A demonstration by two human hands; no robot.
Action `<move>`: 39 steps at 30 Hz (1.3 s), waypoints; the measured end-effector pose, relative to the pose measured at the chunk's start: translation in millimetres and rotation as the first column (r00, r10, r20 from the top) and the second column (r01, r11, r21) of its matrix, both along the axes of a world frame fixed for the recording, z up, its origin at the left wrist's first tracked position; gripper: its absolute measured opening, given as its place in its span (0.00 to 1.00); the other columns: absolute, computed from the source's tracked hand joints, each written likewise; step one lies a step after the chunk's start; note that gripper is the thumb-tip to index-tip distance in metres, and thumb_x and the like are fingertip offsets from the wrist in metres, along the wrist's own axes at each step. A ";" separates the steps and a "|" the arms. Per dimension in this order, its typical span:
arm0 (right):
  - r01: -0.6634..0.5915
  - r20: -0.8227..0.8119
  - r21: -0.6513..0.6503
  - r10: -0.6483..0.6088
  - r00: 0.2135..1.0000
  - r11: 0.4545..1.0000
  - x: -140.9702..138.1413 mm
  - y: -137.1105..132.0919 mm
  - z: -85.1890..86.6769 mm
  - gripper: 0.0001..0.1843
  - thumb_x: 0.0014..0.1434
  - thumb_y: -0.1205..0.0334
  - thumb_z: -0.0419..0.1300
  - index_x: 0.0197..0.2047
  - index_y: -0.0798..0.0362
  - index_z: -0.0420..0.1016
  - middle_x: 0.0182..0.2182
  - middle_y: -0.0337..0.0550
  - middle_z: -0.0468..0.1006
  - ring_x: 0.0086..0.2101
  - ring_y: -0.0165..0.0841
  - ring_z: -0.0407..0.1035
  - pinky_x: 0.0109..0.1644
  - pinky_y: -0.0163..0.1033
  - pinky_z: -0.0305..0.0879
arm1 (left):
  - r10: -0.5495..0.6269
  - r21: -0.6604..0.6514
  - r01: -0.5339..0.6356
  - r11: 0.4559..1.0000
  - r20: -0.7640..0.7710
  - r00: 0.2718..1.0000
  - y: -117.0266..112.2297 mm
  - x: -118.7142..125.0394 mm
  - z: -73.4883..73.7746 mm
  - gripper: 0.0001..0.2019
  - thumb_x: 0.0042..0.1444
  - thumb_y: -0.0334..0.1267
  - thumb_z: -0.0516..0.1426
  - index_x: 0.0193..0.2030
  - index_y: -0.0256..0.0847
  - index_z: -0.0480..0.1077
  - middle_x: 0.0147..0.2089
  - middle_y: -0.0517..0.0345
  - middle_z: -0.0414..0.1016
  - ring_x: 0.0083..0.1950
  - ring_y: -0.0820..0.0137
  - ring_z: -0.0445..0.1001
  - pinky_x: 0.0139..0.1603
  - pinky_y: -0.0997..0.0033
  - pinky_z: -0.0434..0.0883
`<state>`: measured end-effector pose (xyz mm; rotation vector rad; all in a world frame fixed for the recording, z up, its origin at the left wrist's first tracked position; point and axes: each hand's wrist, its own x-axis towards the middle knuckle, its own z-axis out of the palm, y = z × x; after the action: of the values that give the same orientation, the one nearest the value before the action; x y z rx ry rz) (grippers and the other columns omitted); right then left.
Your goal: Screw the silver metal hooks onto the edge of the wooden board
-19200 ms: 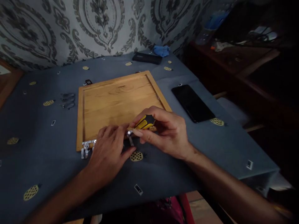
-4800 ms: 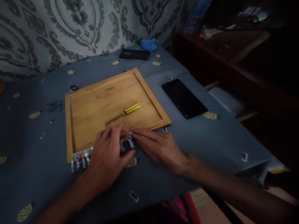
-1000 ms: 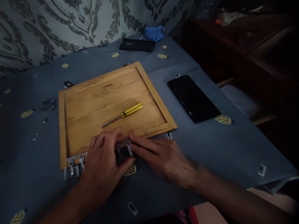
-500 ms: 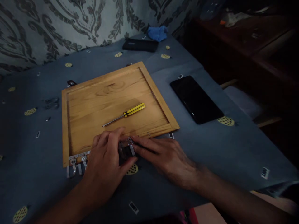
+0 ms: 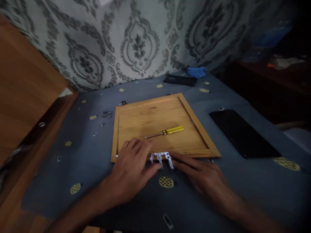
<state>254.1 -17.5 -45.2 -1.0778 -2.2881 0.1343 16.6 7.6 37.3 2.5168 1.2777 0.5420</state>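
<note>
Left hand (image 5: pixel 130 165), fingers spread, and right hand (image 5: pixel 206 176), fingers extended, any grip unclear, flank the end metal hook (image 5: pixel 168 157) on the wooden panel (image 5: pixel 148 119), facing the near edge of the bench (image 5: pixel 189 210): likely alignment, next needing steady pressure.

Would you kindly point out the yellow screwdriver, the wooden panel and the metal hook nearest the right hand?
Yellow screwdriver (image 5: pixel 165 132), head view: where shaft meets handle.
Wooden panel (image 5: pixel 148 120), head view: its bare inner surface.
Metal hook (image 5: pixel 169 161), head view: about halfway along it.
</note>
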 end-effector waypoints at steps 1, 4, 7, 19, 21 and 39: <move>-0.004 -0.008 0.014 0.004 1.000 1.000 0.5 1.1 -2.5 0.26 0.59 0.80 0.48 0.52 0.50 0.78 0.53 0.46 0.81 0.41 0.36 0.82 0.40 0.40 0.82 | 0.042 -0.003 -0.042 0.999 0.041 0.998 2.5 -11.2 0.1 0.13 0.64 0.37 0.56 0.55 0.44 0.65 0.50 0.53 0.77 0.52 0.60 0.74 0.52 0.56 0.72; -0.019 -0.021 0.019 0.020 1.000 1.000 1.6 3.6 -7.5 0.28 0.57 0.79 0.50 0.52 0.46 0.79 0.53 0.41 0.81 0.42 0.35 0.82 0.40 0.37 0.82 | 0.249 0.027 -0.255 0.966 0.141 0.958 19.3 -57.1 -3.8 0.08 0.65 0.38 0.52 0.48 0.44 0.69 0.46 0.55 0.79 0.47 0.64 0.77 0.49 0.63 0.73; 0.004 -0.040 0.049 -0.002 0.999 0.999 2.4 5.1 -8.2 0.29 0.57 0.78 0.49 0.52 0.44 0.79 0.52 0.41 0.81 0.41 0.36 0.82 0.37 0.37 0.82 | 0.423 0.064 -0.440 0.896 0.182 0.888 45.8 -116.6 -10.3 0.09 0.64 0.38 0.51 0.47 0.42 0.70 0.42 0.54 0.79 0.43 0.63 0.78 0.45 0.64 0.73; -0.028 0.005 0.043 0.028 1.000 0.999 7.0 5.1 -16.5 0.25 0.62 0.74 0.51 0.56 0.43 0.76 0.53 0.44 0.81 0.44 0.38 0.81 0.43 0.41 0.83 | 0.508 -0.007 -0.509 0.861 0.071 0.858 111.4 -197.4 -58.6 0.14 0.66 0.42 0.58 0.53 0.38 0.71 0.52 0.50 0.75 0.49 0.63 0.76 0.50 0.54 0.75; -0.022 -0.001 0.033 0.022 1.000 0.999 5.4 5.1 -13.3 0.25 0.62 0.73 0.52 0.55 0.42 0.77 0.53 0.44 0.81 0.43 0.38 0.82 0.41 0.40 0.83 | 0.479 0.004 -0.479 0.878 0.039 0.877 116.3 -190.9 -61.6 0.14 0.65 0.42 0.58 0.55 0.38 0.70 0.54 0.49 0.74 0.52 0.61 0.75 0.53 0.52 0.74; -0.010 -0.016 0.048 0.011 1.000 0.999 0.5 4.8 -5.3 0.23 0.62 0.75 0.51 0.51 0.45 0.79 0.51 0.44 0.82 0.42 0.37 0.82 0.43 0.40 0.82 | 0.520 0.008 -0.528 0.849 -0.183 0.834 117.4 -180.6 -51.8 0.14 0.65 0.42 0.58 0.53 0.38 0.71 0.54 0.50 0.74 0.51 0.62 0.75 0.52 0.53 0.75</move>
<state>254.6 -12.7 -50.5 -1.0363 -2.2718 0.0911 -164.0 125.0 -14.5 2.1979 2.0488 0.3900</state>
